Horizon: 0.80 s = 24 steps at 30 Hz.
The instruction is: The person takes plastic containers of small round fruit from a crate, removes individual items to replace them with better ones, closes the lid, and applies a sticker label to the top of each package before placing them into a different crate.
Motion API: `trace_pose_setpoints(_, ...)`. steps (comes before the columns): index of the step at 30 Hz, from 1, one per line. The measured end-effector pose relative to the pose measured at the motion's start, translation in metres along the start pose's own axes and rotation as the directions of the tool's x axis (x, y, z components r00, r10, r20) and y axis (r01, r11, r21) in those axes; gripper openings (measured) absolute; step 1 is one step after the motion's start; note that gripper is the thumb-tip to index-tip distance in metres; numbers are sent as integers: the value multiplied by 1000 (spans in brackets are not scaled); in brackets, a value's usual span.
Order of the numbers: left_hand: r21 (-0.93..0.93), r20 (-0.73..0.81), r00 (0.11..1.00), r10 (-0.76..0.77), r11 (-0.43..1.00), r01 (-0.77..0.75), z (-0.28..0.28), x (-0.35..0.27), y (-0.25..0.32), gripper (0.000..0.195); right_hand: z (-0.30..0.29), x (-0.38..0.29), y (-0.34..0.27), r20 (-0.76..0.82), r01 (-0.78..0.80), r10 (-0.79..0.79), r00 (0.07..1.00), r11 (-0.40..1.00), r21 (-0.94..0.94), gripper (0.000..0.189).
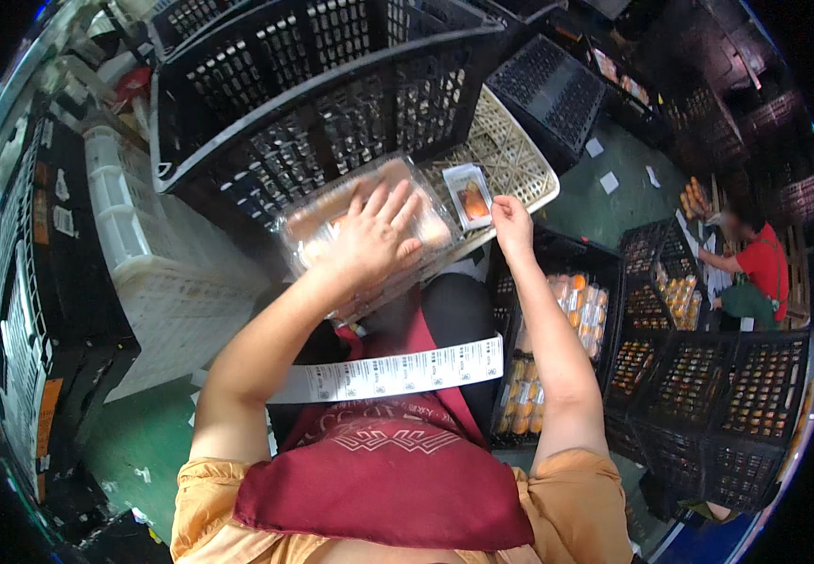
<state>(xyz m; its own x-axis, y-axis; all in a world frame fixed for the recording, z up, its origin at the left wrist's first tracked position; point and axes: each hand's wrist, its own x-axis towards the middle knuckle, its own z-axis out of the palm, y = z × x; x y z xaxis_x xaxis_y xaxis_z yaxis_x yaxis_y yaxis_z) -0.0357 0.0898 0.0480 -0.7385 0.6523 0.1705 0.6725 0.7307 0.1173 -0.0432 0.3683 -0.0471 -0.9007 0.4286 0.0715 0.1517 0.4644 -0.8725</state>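
My left hand (375, 233) lies with fingers spread on the lid of a clear plastic clamshell pack (431, 190). Pale, rounded produce shows blurrily through the plastic, and more plastic layers show below its front edge. Just right of the pack, small printed labels (464, 185) with an orange fruit picture sit in a stack on an upturned cream plastic basket (519, 151). My right hand (512, 220) pinches the right edge of the labels between thumb and fingertips; the exact contact is partly hidden. Across my lap stretches a strip of white printed stickers (407, 372).
A large black plastic crate (350, 92) stands right behind the pack. White crates (160, 282) rise on the left. By my right arm, a black crate (608, 282) holds packs of orange fruit (576, 303). A person (763, 271) sits farther right among stacked black crates (696, 381).
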Motion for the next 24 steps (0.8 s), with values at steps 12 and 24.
trace_pose_setpoints(12, -650, 135, 973, -189, 724, 231, -43, -168, 6, 23, -24, -180, -128, 574, 134, -223, 788, 972, 194, 10)
trace_pose_setpoints(24, -501, 310, 944, -115, 824, 265, -43, -226, -10, 14, 60, -242, -159, 924, 545, -143, 356, 835, -81, 24)
